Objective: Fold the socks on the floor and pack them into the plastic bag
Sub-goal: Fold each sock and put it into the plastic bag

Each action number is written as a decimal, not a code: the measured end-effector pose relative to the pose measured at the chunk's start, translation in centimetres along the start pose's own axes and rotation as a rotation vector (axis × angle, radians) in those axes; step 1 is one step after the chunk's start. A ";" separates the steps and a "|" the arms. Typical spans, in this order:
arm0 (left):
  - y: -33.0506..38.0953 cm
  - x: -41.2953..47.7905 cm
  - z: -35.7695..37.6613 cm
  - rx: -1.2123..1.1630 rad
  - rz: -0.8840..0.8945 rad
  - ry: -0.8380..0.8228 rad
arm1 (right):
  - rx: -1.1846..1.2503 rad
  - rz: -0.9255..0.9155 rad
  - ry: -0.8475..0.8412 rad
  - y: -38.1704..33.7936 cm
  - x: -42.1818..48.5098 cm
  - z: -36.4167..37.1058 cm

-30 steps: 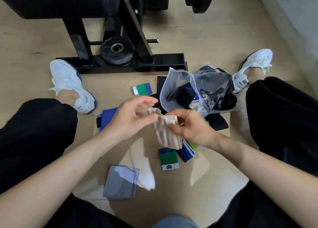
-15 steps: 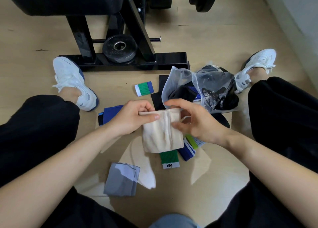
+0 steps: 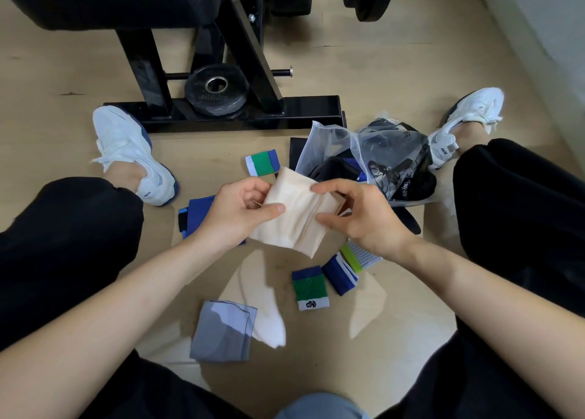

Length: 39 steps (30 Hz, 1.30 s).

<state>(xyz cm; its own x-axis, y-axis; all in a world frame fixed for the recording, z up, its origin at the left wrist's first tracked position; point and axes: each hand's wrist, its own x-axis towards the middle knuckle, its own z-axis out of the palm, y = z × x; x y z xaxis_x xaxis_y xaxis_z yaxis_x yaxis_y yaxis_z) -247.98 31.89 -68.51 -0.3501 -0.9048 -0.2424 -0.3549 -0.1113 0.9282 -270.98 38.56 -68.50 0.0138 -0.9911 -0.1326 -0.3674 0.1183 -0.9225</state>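
I hold a folded cream sock [image 3: 296, 216] above the floor with both hands. My left hand [image 3: 235, 211] pinches its left edge, and my right hand [image 3: 361, 216] grips its right side with thumb and fingers. Just behind it lies the clear plastic bag [image 3: 373, 152], its mouth open toward me, with dark socks inside. Loose socks lie below my hands: a green-and-blue one [image 3: 309, 287], a blue striped one [image 3: 340, 274], a grey one [image 3: 223, 331], a white one [image 3: 264, 304]. A blue sock [image 3: 198, 211] lies left, and a green-and-blue one [image 3: 262, 162] lies behind.
A black weight bench frame [image 3: 221, 111] with a weight plate [image 3: 217, 91] stands just beyond the socks. My legs in black trousers and white shoes [image 3: 133, 159] flank the work area on the wooden floor. A wall [image 3: 538, 22] runs along the right.
The cream sock went from hanging crumpled to a flat fold held between both hands. It has risen and moved toward the bag's mouth.
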 end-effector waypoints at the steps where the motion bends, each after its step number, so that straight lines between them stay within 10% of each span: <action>1: 0.0 -0.1 0.2 0.040 0.037 0.026 | 0.033 0.037 0.001 0.1 0.1 -0.1; 11: 0.7 -2.3 1.8 0.484 0.324 -0.122 | 0.602 0.303 -0.050 -1.3 -0.2 0.1; 28: 0.7 -1.7 2.0 0.038 0.128 -0.383 | 0.507 0.154 -0.023 -1.2 -0.1 -0.6; 35: -0.5 -1.1 1.8 0.179 0.144 -0.224 | -0.632 -0.303 0.249 0.3 1.9 -3.4; 39: -1.0 -0.7 1.7 0.194 0.129 -0.177 | -0.921 -0.206 0.190 1.5 4.0 -4.8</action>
<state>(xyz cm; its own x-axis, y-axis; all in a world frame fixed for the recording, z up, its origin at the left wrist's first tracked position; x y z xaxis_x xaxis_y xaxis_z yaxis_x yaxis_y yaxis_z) -248.88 33.35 -69.74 -0.5428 -0.8187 -0.1875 -0.4508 0.0956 0.8875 -275.91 34.53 -68.70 0.0385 -0.9899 0.1363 -0.9618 -0.0737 -0.2636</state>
